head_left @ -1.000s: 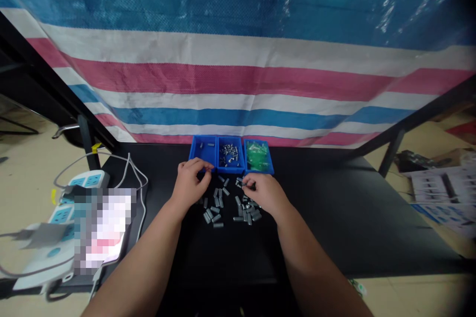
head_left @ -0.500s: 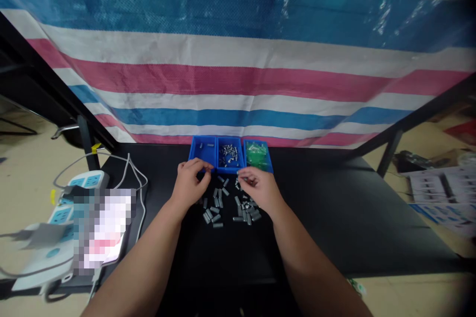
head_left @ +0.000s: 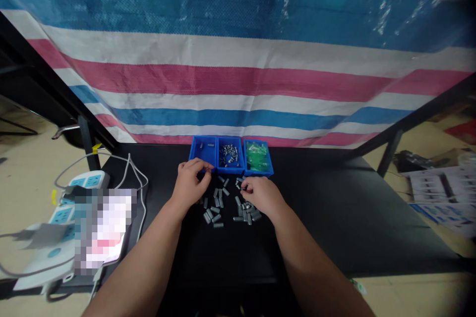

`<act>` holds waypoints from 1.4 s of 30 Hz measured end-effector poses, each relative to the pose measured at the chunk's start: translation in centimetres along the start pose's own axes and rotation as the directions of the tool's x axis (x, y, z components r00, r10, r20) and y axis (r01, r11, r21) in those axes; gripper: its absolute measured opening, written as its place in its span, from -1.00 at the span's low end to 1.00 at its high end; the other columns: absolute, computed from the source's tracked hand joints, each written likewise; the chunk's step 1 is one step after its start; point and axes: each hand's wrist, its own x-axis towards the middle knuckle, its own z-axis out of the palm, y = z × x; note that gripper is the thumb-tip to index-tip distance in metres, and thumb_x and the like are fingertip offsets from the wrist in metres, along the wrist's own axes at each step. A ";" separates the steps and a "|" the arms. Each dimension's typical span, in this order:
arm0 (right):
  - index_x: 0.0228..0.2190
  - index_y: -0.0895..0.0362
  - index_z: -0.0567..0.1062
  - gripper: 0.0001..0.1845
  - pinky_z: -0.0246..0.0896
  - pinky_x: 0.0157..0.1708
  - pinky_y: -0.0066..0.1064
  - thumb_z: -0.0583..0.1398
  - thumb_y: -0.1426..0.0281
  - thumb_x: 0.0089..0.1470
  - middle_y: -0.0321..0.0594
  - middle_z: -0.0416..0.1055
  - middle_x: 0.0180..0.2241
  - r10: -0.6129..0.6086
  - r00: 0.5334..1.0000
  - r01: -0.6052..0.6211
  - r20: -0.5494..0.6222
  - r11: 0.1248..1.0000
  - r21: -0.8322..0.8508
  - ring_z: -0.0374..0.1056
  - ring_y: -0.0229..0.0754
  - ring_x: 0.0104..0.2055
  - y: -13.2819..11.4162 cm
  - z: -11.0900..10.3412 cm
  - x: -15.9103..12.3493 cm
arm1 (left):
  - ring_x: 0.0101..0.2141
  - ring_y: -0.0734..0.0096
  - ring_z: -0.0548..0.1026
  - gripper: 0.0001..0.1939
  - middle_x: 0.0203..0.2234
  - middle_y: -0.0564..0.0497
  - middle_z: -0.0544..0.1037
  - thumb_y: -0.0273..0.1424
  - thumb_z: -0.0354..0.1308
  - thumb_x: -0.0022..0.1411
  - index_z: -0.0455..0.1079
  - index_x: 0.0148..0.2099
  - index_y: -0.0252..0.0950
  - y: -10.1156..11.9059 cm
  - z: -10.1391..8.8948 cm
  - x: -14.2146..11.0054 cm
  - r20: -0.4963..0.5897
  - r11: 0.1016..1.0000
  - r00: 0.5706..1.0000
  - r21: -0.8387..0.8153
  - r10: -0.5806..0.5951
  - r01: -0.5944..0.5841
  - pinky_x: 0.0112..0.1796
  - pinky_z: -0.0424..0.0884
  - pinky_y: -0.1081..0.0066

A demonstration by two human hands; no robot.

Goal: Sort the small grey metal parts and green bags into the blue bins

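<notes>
**Item 1:** left hand (head_left: 190, 184), hovering over the black table (head_left: 334, 218). Its fingers (head_left: 201, 164) are curling closed at the front rim of the leftmost blue bin; whether they are grasping a part, I cannot tell.

**Item 2:** right hand (head_left: 262, 195), with its fingers (head_left: 245, 184) bunching inward just short of the green-filled blue bin. Any grasp is likewise impossible to tell.

**Item 3:** silver metal cylinders (head_left: 219, 203), lying in two loose groups just below and between both sets of fingers.

**Item 4:** blue plastic bins, sitting just beyond the fingertips: one holding a few cylinders (head_left: 203, 154), one heaped with small silver parts (head_left: 229, 155), one holding green plastic (head_left: 256, 157).

**Item 5:** white power strip (head_left: 61, 215) and pixelated object (head_left: 104, 228), sitting well left of the left fingers.
</notes>
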 end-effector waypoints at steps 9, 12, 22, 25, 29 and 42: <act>-0.08 0.09 0.56 -0.65 0.33 -0.41 -0.44 0.25 0.38 0.06 -0.16 0.62 -0.21 -0.082 0.960 0.190 -0.267 0.891 0.411 0.46 -0.23 -0.38 -1.0 0.3 0.3 | -0.15 0.23 0.57 -0.84 -0.23 0.02 0.64 -0.46 0.10 0.27 0.51 -0.21 -0.18 0.2 -0.2 0.1 0.007 1.000 1.000 0.000 -0.004 0.004 -0.02 0.28 0.17; 0.17 0.09 0.40 -0.39 0.36 -0.42 -0.43 0.28 0.28 0.08 -0.10 0.60 -0.13 -0.053 0.937 0.225 -0.346 0.848 0.479 0.44 -0.24 -0.40 -1.2 0.3 0.5 | -0.15 0.24 0.56 -0.84 -0.23 0.03 0.63 -0.46 0.10 0.27 0.51 -0.20 -0.18 0.2 -0.2 0.1 0.001 1.000 1.000 -0.006 -0.003 0.003 -0.02 0.27 0.17; -0.25 0.00 0.62 -0.83 0.21 -0.37 -0.42 0.31 0.35 0.04 -0.32 0.61 -0.41 0.031 0.998 -0.029 -0.047 0.999 0.036 0.50 -0.17 -0.35 -0.3 0.2 0.3 | -0.15 0.25 0.56 -0.83 -0.22 0.03 0.63 -0.48 0.10 0.26 0.51 -0.20 -0.18 0.1 0.0 -0.1 0.003 1.000 1.000 -0.002 0.001 -0.001 -0.04 0.25 0.17; -0.30 -0.01 0.62 -0.87 0.17 -0.39 -0.42 0.29 0.38 0.03 -0.31 0.61 -0.41 0.057 0.998 -0.058 -0.040 0.998 -0.026 0.49 -0.16 -0.36 -0.7 0.4 0.3 | -0.14 0.24 0.56 -0.83 -0.22 0.02 0.63 -0.47 0.10 0.26 0.51 -0.18 -0.18 0.0 0.0 -0.1 0.007 1.000 1.000 0.006 0.000 0.000 -0.03 0.26 0.16; -0.43 0.02 0.58 -0.92 0.13 -0.44 -0.43 0.29 0.45 -0.03 -0.30 0.57 -0.46 0.038 0.999 -0.040 -0.028 0.996 -0.077 0.44 -0.19 -0.44 -1.1 0.2 0.1 | -0.14 0.23 0.56 -0.83 -0.21 0.02 0.63 -0.47 0.11 0.25 0.51 -0.19 -0.18 0.0 0.0 -0.1 0.014 1.000 1.000 0.007 -0.003 0.003 -0.02 0.27 0.16; -0.20 0.07 0.59 -0.80 0.38 -0.23 -0.39 0.17 0.36 0.18 -0.20 0.57 -0.36 -0.100 0.870 0.219 -0.483 0.956 0.195 0.47 -0.18 -0.35 -1.6 -0.2 0.3 | -0.15 0.24 0.56 -0.83 -0.22 0.02 0.63 -0.45 0.09 0.27 0.51 -0.19 -0.17 0.1 0.0 0.0 0.009 1.000 1.000 0.007 -0.005 0.005 -0.02 0.27 0.17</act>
